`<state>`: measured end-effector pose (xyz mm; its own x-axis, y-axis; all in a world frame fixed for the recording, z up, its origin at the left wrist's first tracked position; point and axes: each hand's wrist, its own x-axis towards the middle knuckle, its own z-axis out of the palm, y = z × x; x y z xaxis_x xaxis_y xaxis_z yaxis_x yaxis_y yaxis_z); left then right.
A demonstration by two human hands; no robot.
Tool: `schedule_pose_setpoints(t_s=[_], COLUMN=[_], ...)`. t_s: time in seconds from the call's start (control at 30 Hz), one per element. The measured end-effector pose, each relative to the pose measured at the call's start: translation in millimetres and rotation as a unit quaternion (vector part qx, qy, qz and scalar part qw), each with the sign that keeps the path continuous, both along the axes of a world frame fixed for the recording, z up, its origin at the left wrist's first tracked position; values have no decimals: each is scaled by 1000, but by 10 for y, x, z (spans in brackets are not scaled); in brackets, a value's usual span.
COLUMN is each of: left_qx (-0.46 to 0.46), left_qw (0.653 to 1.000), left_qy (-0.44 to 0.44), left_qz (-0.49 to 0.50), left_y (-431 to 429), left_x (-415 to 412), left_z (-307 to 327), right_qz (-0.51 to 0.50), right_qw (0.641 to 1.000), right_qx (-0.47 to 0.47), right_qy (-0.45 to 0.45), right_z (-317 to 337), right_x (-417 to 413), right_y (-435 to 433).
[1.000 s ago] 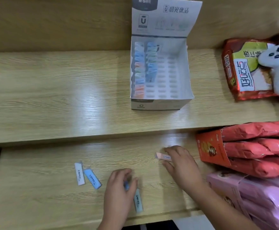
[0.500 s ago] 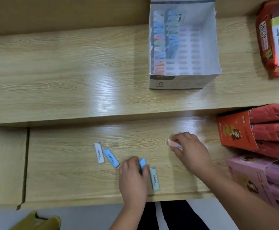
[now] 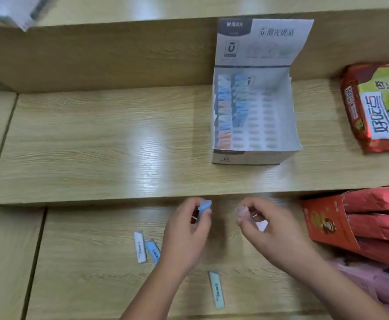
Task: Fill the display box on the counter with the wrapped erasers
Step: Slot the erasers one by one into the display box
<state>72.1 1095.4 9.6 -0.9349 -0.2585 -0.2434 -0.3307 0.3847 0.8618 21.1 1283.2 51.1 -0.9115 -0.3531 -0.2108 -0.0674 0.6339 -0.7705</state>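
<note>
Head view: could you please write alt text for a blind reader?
The left hand holds a blue eraser, the right hand a pink eraser, above a counter. A white eraser, a pale-blue eraser and a green eraser lie loose; the display box behind is partly filled.

A light-wood counter (image 3: 96,139) stepped down to a lower ledge (image 3: 84,285); overhead light glared on the grain; red snack packets (image 3: 373,222) crowded the right.
</note>
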Motion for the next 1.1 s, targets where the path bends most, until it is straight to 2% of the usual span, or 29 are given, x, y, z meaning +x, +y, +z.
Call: schedule_pose_setpoints(t_s=[0.2, 0.33, 0.43, 0.63, 0.8, 1.0, 1.1], left_qx=[57, 20, 12, 27, -3, 20, 23], left_qw=[989, 975, 971, 975, 978, 982, 985], left_qy=[135, 222, 236, 219, 206, 181, 165], left_qz=[-34, 10, 31, 24, 44, 41, 43], left_y=[-43, -50, -61, -8, -38, -12, -3], left_x=[-377, -842, -1166, -1439, -1516, -1517, -1496], left_z=[757, 1070, 1151, 1070, 997, 953, 899], right_qz=[-28, -69, -76, -27, -7, 6, 13], right_qw=[990, 977, 977, 984, 980, 986, 981], right_qx=[-141, -189, -160, -38, -31, -7, 16], right_qy=[-6, 70, 115, 174, 196, 166, 194], right_z=[938, 1251, 1243, 957, 829, 706, 684], right_x=[-386, -821, -1181, -1528, -1532, -1500, -1495], right_y=[-10, -82, -150, -198, -194, -213, -234])
